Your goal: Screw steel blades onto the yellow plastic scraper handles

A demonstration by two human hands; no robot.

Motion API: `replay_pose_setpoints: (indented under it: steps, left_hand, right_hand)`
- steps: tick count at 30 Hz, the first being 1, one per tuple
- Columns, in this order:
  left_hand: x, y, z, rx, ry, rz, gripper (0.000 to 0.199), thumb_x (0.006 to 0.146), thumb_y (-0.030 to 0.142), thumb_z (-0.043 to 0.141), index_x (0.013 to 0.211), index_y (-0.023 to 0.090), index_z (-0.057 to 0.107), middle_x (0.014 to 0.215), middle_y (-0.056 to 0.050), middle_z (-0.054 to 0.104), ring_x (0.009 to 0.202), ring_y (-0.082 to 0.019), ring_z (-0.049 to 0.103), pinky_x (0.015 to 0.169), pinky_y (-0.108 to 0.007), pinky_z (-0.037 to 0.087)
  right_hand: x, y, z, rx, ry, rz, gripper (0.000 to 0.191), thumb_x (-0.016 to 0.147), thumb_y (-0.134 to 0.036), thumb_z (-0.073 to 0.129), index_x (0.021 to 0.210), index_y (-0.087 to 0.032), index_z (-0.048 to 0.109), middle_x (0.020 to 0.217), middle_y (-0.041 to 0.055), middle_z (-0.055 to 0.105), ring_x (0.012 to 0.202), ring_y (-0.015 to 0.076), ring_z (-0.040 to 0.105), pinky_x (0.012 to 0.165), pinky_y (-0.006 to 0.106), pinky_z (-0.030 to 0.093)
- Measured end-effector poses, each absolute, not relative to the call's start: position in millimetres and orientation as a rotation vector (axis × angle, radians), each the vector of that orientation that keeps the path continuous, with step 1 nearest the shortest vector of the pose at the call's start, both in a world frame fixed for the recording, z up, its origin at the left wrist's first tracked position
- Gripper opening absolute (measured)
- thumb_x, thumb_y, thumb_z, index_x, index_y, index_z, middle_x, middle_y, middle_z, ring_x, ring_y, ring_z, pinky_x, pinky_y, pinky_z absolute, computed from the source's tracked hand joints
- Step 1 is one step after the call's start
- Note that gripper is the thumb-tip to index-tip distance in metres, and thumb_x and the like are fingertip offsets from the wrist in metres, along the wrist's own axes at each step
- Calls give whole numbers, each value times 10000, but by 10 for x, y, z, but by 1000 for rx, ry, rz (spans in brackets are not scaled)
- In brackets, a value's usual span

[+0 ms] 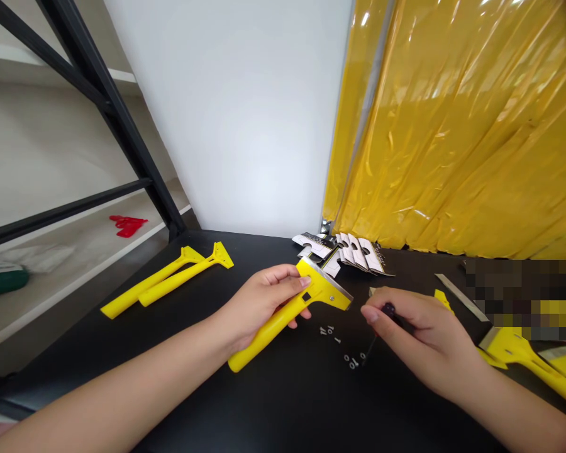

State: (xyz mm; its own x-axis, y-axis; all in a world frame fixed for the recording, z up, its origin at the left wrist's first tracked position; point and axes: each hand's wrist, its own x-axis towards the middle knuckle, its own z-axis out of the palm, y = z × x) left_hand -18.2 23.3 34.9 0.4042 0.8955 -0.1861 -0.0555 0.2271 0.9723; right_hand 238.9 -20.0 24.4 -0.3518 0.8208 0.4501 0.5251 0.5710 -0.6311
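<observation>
My left hand [276,292] is closed around a yellow scraper [273,327], whose head carries a metal blade strip and points up and to the right. A screw shows near the right end of that head. To the right of it, my right hand [419,327] grips a thin screwdriver [389,309] with a dark handle; its shaft slants down toward the table. Small loose screws and nuts [353,362] lie on the black table below, close to the screwdriver's tip. The tip is apart from the scraper. My right fingers partly hide the handle.
Two yellow scraper handles [183,274] lie at the left. Printed cards [358,251] are piled at the back. More yellow scrapers [514,349] and a metal strip [460,296] lie at the right. A black-framed shelf [136,145] stands left; a yellow plastic curtain [466,126] hangs behind.
</observation>
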Motion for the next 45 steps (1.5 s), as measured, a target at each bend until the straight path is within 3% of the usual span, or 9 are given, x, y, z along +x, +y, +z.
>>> replay_pose_setpoints:
  steps: [18, 45]
  left_hand:
    - [-184, 228, 364, 1149, 927, 792, 218, 947, 374, 720, 1009, 174, 658, 864, -23, 699, 712, -154, 715, 533, -206, 549]
    - [-190, 235, 344, 1144, 926, 787, 238, 928, 401, 738, 983, 184, 655, 866, -21, 685, 714, -160, 718, 538, -212, 548]
  right_hand:
    - [2379, -210, 205, -949, -2105, 509, 193, 1043, -228, 599, 851, -237, 578, 704, -56, 534, 633, 107, 494, 620, 250, 381]
    - [2418, -223, 221, -952, -2077, 429, 94, 1024, -208, 609, 950, -245, 654, 761, -23, 661, 651, 136, 610, 624, 273, 469]
